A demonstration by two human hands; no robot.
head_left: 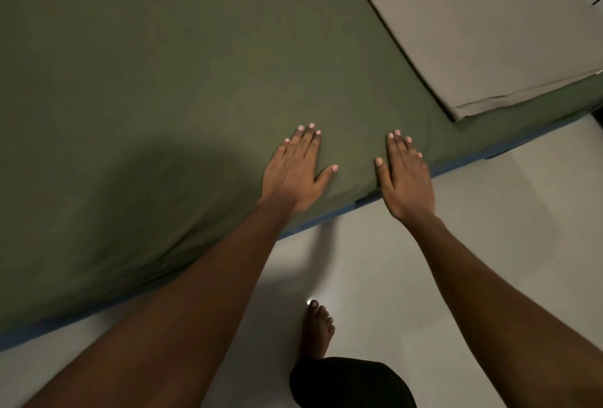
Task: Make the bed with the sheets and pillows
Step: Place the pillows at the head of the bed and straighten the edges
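Left hand [295,172] and right hand [406,179] flat, open-palmed, on olive-green fabric sheet [163,65].
I'd sweep outward toward blue bed edge [326,216], pressure even.

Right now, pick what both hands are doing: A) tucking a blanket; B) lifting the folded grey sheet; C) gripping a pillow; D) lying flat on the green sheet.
D: the left hand and the right hand lie on the green sheet with fingers straight, holding nothing.
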